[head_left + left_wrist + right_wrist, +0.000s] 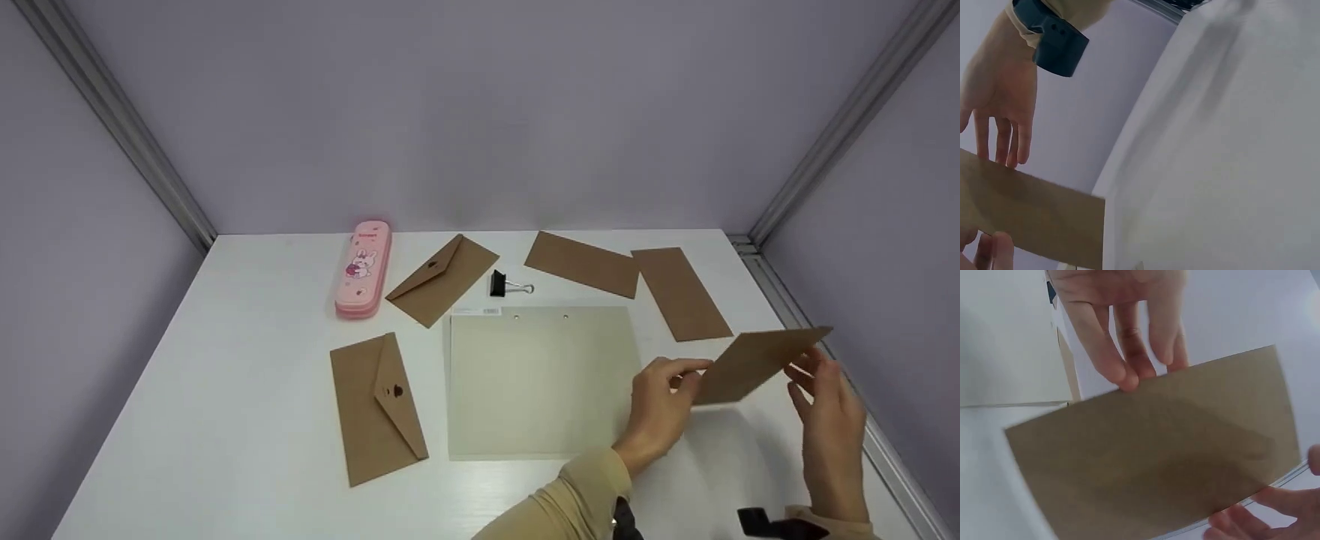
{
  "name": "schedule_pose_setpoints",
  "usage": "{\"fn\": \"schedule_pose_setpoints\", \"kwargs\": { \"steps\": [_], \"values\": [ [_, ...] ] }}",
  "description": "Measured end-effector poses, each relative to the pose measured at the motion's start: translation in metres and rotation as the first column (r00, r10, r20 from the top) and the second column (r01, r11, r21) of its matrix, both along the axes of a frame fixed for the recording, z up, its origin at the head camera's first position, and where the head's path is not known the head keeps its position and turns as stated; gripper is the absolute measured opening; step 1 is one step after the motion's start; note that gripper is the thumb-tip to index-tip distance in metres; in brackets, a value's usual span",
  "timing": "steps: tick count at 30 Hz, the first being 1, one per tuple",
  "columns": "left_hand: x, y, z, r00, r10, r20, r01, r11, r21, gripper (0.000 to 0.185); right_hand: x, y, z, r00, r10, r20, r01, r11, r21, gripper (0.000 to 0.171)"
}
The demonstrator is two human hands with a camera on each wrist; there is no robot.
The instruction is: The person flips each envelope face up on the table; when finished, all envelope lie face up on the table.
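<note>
A brown envelope (757,364) is held clear of the surface (225,420), near its right edge and toward the front right corner. The long axis is tilted: the left end is lower, toward the person, and the right end is raised toward the right edge. It is supported at both short ends. The left hand (660,409) pinches the lower left end between thumb and fingers; the right hand (829,420) meets the upper right end with its fingers (804,369), which appear only lightly bent. How firmly that end is gripped cannot be settled from the head view. In the right wrist view the closed back of the envelope is seen, with fingertips at its upper edge and lower right corner.

Both hands are equally near, one per end. To the left of the held envelope, a pale cream sheet (540,382) lies flat on the surface, nearer the left hand. Two further plain envelopes (679,292) lie behind, toward the rear right corner.
</note>
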State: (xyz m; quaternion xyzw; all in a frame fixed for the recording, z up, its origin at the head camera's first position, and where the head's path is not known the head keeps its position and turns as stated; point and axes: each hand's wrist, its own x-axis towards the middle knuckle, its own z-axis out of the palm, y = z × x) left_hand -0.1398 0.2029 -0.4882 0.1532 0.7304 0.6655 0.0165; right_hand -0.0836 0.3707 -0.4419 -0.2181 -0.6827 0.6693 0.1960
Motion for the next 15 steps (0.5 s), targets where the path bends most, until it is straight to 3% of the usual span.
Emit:
{"fn": "schedule_pose_setpoints", "kwargs": {
  "steps": [3,7,11,15],
  "values": [
    [0.002,0.000,0.006,0.999,0.014,0.044,-0.018,0.996,0.090,0.020,0.003,-0.006,0.004,0.989,-0.030,-0.148,0.004,0.984,-0.176,0.066],
    [0.002,-0.001,0.012,0.995,0.037,0.094,-0.056,0.977,0.206,0.019,0.009,-0.009,0.007,0.977,-0.057,-0.206,0.000,0.964,-0.265,0.070],
    [0.000,-0.003,0.014,0.991,0.061,0.115,-0.092,0.953,0.289,0.022,0.014,-0.009,0.009,0.985,-0.022,-0.174,-0.026,0.962,-0.273,0.062],
    [-0.003,-0.002,0.015,0.987,0.085,0.134,-0.126,0.932,0.339,0.028,0.012,-0.009,0.010,0.998,-0.063,-0.021,0.058,0.981,-0.187,0.046]
  ]
}}
